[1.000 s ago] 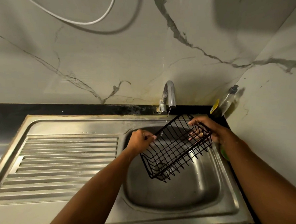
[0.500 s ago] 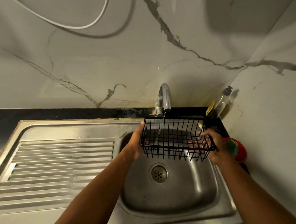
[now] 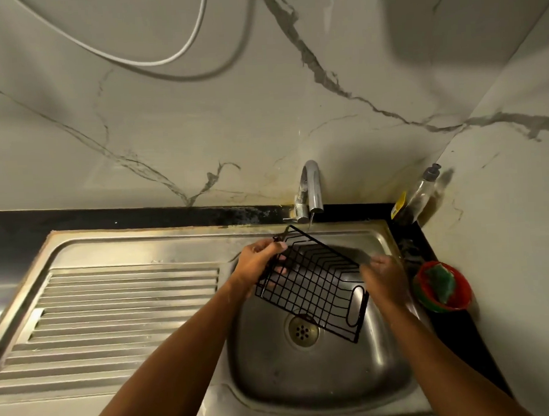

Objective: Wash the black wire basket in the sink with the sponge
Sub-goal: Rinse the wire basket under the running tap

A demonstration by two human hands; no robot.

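Note:
The black wire basket (image 3: 315,285) hangs tilted over the steel sink (image 3: 320,380), its bottom grid turned toward me and its far corner under the tap (image 3: 312,186), from which a thin stream of water runs. My left hand (image 3: 260,262) grips its left rim. My right hand (image 3: 382,278) holds the right side, fingers behind the wires. A green sponge (image 3: 442,281) lies in a red bowl (image 3: 459,300) on the counter to the right, apart from both hands.
A ribbed steel draining board (image 3: 129,311) stretches to the left of the basin. A dish soap bottle (image 3: 419,197) leans in the back right corner. Marble walls close the back and right side. A white cable (image 3: 151,60) hangs on the back wall.
The basket has turned from level and open-side-up to tilted with its bottom grid facing me. Both hands shifted their hold and dropped slightly with it.

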